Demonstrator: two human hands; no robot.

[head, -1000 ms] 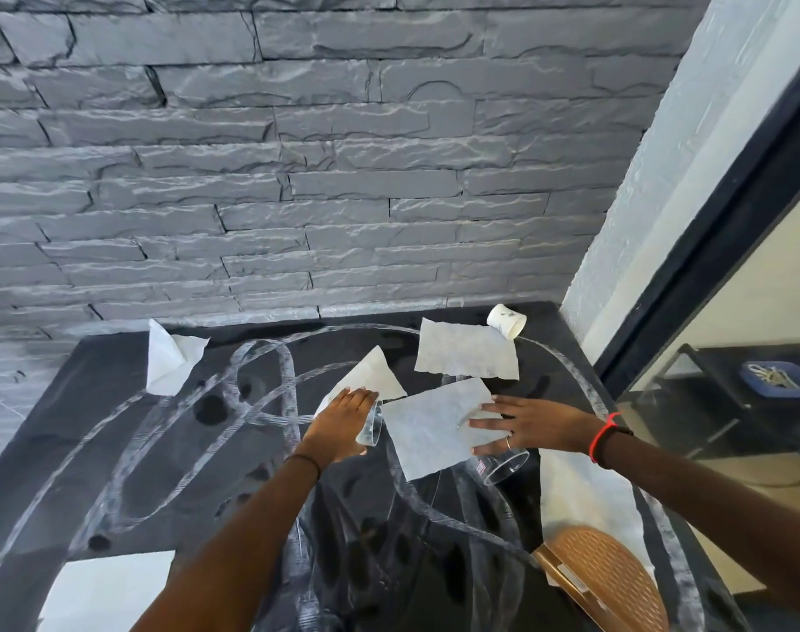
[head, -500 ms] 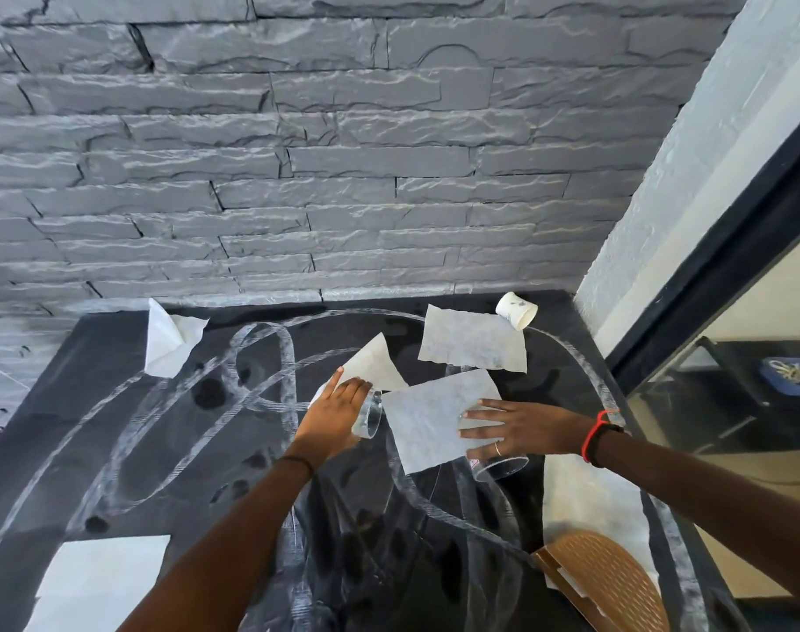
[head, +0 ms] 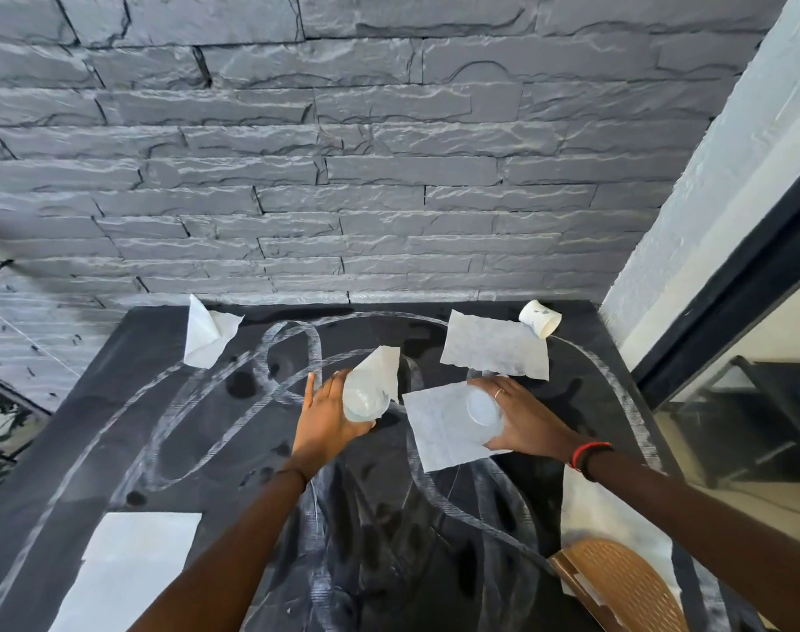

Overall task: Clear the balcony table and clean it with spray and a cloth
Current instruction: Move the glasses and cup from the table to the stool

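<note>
As clearing precedes spraying, left grip (head: 329, 417) clasps left cup (head: 364, 401) and right grip (head: 521, 417) clasps right cup (head: 482, 408), presumably to lift both off the desk (head: 115, 426).

Black table (head: 170, 431) with pale grey swirls, white napkins (head: 496, 348), grey stone wall (head: 343, 175), tan latticed chair (head: 626, 586), red wristband (head: 592, 449)

Bright, even daylight; soft shadows on the glossy table (head: 115, 426). Wall (head: 389, 175) lines bow outward; slight smear at 9 o'clock.
</note>
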